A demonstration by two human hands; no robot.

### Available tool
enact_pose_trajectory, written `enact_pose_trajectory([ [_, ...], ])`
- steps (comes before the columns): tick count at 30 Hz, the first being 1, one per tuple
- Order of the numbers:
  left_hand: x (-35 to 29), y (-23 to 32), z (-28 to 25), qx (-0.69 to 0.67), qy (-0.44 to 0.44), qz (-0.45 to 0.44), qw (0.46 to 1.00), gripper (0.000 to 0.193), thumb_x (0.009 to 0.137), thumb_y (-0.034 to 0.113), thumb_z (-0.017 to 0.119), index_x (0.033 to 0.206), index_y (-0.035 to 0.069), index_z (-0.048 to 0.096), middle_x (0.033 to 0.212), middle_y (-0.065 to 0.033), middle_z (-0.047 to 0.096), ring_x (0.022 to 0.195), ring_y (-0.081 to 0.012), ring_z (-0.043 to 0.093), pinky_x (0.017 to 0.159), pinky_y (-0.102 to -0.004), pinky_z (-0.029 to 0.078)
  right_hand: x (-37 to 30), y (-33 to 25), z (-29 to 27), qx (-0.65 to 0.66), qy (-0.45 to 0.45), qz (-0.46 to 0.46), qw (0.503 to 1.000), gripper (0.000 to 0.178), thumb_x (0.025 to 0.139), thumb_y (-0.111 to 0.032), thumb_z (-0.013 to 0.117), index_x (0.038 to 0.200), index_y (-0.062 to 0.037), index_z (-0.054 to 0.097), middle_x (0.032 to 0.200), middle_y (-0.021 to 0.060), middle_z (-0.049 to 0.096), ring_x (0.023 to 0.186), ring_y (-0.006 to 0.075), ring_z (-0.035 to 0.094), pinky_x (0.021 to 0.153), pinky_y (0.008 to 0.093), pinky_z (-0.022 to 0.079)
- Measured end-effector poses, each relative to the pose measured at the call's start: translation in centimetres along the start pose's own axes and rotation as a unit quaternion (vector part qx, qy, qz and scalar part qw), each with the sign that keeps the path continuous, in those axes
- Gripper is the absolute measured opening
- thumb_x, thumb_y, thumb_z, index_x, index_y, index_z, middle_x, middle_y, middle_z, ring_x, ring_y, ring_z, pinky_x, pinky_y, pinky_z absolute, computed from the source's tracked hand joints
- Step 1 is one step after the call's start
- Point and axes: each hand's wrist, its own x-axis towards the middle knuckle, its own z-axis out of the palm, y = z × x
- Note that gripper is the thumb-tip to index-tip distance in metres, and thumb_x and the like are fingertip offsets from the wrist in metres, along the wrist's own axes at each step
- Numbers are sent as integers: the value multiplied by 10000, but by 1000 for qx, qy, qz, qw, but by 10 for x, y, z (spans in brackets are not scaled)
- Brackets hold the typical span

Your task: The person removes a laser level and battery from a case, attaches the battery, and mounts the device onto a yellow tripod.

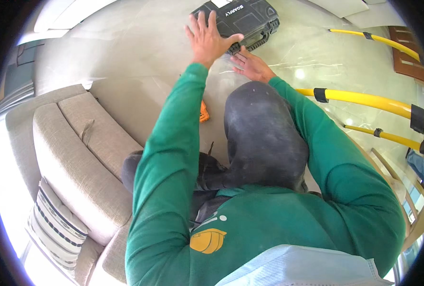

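A black hard plastic carrying case (247,23) with a handle and latches lies closed on the floor at the far end of my reach. My left hand (208,43) is over its left edge, fingers spread and thumb stretched toward the front latch. At the case's near front corner is my right hand (255,66), palm partly turned up and fingers apart. The right thumb and fingertips are close to the latch; whether they touch it I cannot tell. Neither hand holds anything.
A beige sofa (73,138) with a striped cushion (59,229) stands at the left. Yellow bars (364,99) with black bands reach in from the right, by a wooden chair (412,209). My bent knee (264,124) rises mid-view; an orange item (204,113) lies beside it.
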Motion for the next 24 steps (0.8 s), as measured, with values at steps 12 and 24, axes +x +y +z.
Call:
enact_pose_trajectory([
  [12, 29, 109, -8, 113, -222, -44, 967, 1372, 739, 668, 855, 1729, 159, 53, 1770, -249, 69, 1589, -586, 31, 1064, -781, 433, 2, -17, -24, -66, 112, -98, 987, 316, 1009, -216, 735, 1257, -75, 599, 1211, 16, 623, 1090, 185, 585, 956, 396, 506],
  [24, 22, 83, 33, 12, -135, -50, 989, 1272, 718, 790, 770, 1701, 179, 244, 1742, -257, 151, 1575, -559, 85, 1065, -804, 339, -40, -39, 26, -164, 205, -13, 965, 365, 950, -263, 784, 1218, -46, 663, 883, 3, 532, 774, 178, 572, 761, 433, 616],
])
